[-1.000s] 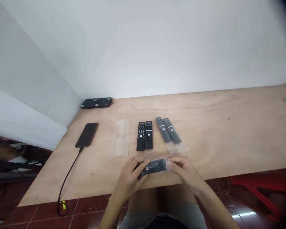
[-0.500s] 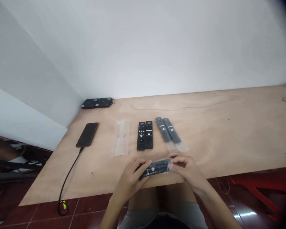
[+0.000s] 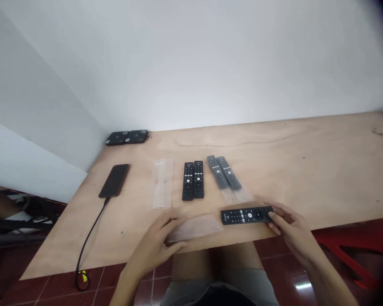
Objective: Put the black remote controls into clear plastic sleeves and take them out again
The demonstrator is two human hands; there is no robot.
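My right hand (image 3: 284,219) pinches a bare black remote control (image 3: 246,215) by its right end, holding it sideways above the table's front part. In my left hand (image 3: 162,236) is a clear plastic sleeve (image 3: 196,227), flattened, with its far end pointing toward the remote. A small gap separates sleeve and remote. Beyond my hands lie two bare remotes (image 3: 193,179) side by side. To their right, two more remotes (image 3: 224,173) rest slanted inside clear sleeves. Some flat clear sleeves (image 3: 162,183) lie to the left of the bare pair.
A phone (image 3: 115,180) with a black cable (image 3: 91,242) lies on the left of the wooden table (image 3: 306,178). Two black boxes (image 3: 127,137) sit at the back left corner against the white wall (image 3: 210,63). A red chair (image 3: 354,246) stands at the front right, below the table edge.
The remote has come out of its plastic sleeve. My right hand has moved to the right with the remote, while my left hand has shifted slightly left and keeps the sleeve.
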